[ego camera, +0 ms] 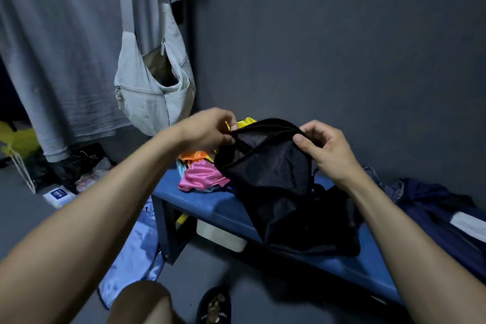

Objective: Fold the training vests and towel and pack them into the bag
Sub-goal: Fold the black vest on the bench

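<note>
A black bag [276,179] stands on the blue bench [210,205]. My left hand [207,129] pinches the left end of its top opening, and my right hand [323,147] grips the right end, holding the mouth up. Behind the bag lies a heap of shiny vests: a pink one [202,176], an orange one [192,156] and a yellow one [246,122] partly hidden by my left hand. A light blue vest [136,250] hangs off the bench's left end down to the floor.
A grey sling bag [152,87] and grey clothing [60,47] hang on the wall at left. Dark blue clothes [434,208] lie on the bench's right end. A white box [221,239] sits under the bench. My knee [142,302] and slipper [215,308] are below.
</note>
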`<state>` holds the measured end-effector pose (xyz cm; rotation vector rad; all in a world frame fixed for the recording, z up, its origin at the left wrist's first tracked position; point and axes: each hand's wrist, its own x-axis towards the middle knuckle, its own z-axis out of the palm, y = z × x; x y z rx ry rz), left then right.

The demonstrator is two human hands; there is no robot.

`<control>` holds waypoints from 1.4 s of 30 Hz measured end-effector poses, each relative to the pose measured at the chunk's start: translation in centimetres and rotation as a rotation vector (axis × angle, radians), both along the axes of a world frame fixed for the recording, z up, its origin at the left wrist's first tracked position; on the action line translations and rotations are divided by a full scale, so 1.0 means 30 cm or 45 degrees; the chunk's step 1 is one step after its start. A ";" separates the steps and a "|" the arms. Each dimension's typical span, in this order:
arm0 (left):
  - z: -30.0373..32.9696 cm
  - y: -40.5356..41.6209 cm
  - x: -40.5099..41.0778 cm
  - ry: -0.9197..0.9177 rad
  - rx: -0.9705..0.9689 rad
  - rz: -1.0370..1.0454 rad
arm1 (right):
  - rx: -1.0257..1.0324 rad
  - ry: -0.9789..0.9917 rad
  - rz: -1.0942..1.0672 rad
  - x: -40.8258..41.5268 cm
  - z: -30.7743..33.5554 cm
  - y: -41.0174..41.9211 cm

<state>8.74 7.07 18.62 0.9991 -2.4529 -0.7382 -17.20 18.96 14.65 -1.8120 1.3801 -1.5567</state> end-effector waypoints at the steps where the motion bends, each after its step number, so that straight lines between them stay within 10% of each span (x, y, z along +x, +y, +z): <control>1: 0.063 0.008 -0.004 0.017 0.048 -0.002 | 0.002 0.004 -0.014 -0.008 0.017 0.013; 7: 0.325 0.099 -0.070 -0.296 0.011 0.091 | -0.049 0.034 -0.056 -0.030 0.211 0.070; 21: 1.007 0.335 0.062 0.078 0.156 -0.641 | -0.110 0.064 0.015 -0.099 0.855 0.404; 27: 1.022 0.357 0.015 -0.206 -0.184 -0.371 | 0.192 0.128 0.159 -0.118 0.823 0.448; 33: 0.930 0.409 -0.056 0.052 0.039 -0.302 | 0.278 -0.216 0.197 -0.130 0.724 0.393; 37: 0.870 0.397 -0.051 -0.336 -0.600 -0.252 | 0.247 -0.248 0.033 -0.140 0.675 0.368; 42: 0.844 0.380 -0.071 0.230 -0.326 -0.415 | 0.104 -0.262 -0.050 -0.119 0.648 0.358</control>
